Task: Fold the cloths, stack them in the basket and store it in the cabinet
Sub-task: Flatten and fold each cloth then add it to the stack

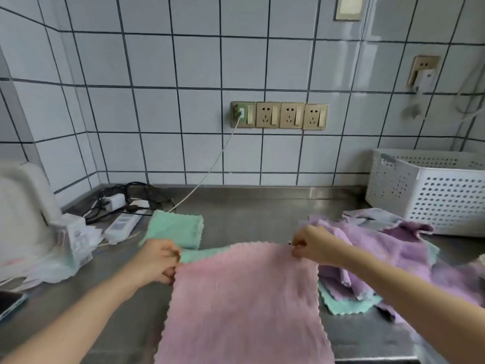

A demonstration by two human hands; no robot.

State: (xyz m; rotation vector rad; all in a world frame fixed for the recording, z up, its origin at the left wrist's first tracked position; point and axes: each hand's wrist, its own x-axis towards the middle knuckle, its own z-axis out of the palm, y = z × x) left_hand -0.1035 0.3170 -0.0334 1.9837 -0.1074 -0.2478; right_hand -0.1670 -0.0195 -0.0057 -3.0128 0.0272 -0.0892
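Note:
A pink cloth [244, 298] hangs spread out in front of me over the steel counter. My left hand [157, 261] pinches its upper left corner and my right hand [312, 245] pinches its upper right corner. A folded green cloth [174, 228] lies flat on the counter just behind my left hand. To the right lies a loose heap of purple cloths [388, 248] with a green cloth [343, 303] under it. The white perforated basket [430, 195] stands at the back right against the tiled wall.
A white appliance [23, 214] and plastic-wrapped packets [73, 245] crowd the left side. A power strip [123, 224] and tangled cables [126, 195] lie in the back left corner. A white cable [207, 174] runs up to the wall sockets [279, 115]. A phone [10, 303] lies at the left edge.

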